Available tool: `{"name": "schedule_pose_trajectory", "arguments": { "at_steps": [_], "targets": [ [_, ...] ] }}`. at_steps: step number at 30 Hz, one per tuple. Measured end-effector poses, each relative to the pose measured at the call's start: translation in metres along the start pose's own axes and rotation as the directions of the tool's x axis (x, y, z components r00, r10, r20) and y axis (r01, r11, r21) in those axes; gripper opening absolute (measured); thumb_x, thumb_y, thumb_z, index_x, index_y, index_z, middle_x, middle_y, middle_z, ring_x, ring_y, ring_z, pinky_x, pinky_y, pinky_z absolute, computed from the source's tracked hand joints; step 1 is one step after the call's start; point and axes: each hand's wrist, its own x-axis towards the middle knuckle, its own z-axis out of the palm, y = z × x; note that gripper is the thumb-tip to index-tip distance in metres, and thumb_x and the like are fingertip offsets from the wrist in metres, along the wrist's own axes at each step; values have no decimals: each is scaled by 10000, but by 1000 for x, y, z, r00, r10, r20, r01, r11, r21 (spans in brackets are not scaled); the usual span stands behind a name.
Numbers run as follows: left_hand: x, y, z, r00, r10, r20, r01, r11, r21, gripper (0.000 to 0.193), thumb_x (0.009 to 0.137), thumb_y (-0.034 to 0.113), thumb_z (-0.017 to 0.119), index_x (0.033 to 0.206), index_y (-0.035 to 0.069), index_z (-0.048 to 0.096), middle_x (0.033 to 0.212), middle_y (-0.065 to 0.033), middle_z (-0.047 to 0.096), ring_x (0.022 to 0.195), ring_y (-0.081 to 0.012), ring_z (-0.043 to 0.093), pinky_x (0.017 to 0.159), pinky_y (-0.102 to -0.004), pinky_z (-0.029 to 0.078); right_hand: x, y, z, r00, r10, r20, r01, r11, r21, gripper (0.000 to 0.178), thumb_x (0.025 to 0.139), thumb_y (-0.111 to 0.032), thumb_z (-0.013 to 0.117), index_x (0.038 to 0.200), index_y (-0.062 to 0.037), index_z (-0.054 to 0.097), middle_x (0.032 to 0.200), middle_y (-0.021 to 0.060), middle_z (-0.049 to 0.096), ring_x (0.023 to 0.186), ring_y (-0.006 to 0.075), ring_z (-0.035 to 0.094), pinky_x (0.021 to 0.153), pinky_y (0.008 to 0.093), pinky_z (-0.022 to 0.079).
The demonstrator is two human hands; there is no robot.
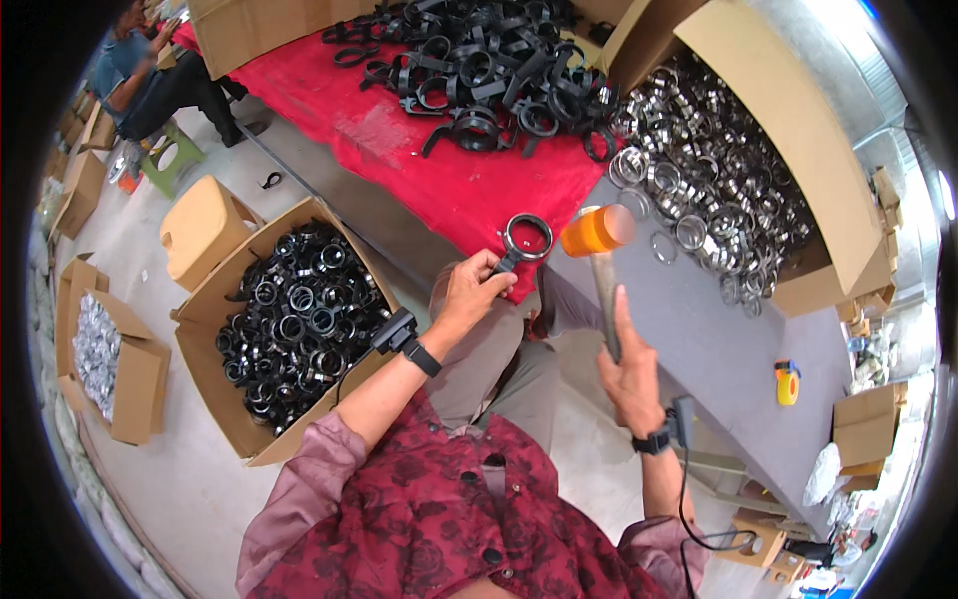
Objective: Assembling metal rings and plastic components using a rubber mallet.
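Observation:
My left hand (471, 295) grips a black plastic ring with a short handle (507, 262); a shiny metal band shows inside its round opening. The ring is held at the corner of the red cloth (429, 185). In my right hand (629, 379) is a mallet (595, 232) with an orange head and a pale handle, raised just to the right of the ring and apart from it. The mallet's head is slightly blurred. A pile of similar black rings (479, 70) lies on the cloth beyond my hands.
An open carton of metal rings (838, 130) spills onto the grey table (699, 329) at the right. Yellow tape (787, 387) lies there too. To my left stand a carton of finished-looking black rings (215, 394), a tan stool (205, 230) and a carton of clear bags (140, 389). Far left sits a person (150, 85).

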Motion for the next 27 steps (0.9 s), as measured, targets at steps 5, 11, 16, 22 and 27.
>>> {"name": "schedule_pose_trajectory", "arguments": {
  "at_steps": [5,11,16,22,27],
  "targets": [
    [-6,6,-3,1000,21,5,-21,1000,5,142,911,73,732,906,33,596,743,22,620,685,-30,550,608,-216,427,34,-50,-36,897,-238,-372,214,971,-105,827,827,71,644,1585,-101,361,1135,286,667,869,227,700,789,302,534],
    [-7,15,1,998,9,62,-12,999,39,104,927,71,711,920,37,613,790,-18,667,733,-64,611,668,-228,485,60,-22,12,975,-163,153,200,941,-271,873,799,72,610,1599,-129,325,1154,328,650,873,417,700,762,414,553],
    [-4,8,-5,999,25,49,-27,999,30,152,911,95,736,877,35,599,742,5,647,691,-45,579,616,-234,449,92,-55,-26,968,-252,-4,249,960,-129,868,795,84,574,1596,-135,322,1204,302,650,888,443,685,782,416,553],
    [-1,-3,-4,997,43,59,-45,999,31,137,916,80,730,895,37,602,757,8,650,699,-45,584,617,-228,450,73,-25,9,874,-408,-263,348,904,-247,830,814,63,563,1593,-121,343,1477,275,514,1071,236,698,878,302,513],
    [-6,5,-3,999,27,24,-29,995,100,141,911,84,727,886,20,603,716,-4,649,684,-41,579,601,-240,442,68,-55,-27,999,-12,-43,9,997,-76,858,803,70,594,1595,-88,305,1399,297,554,793,334,693,776,293,533]
  ]
}}
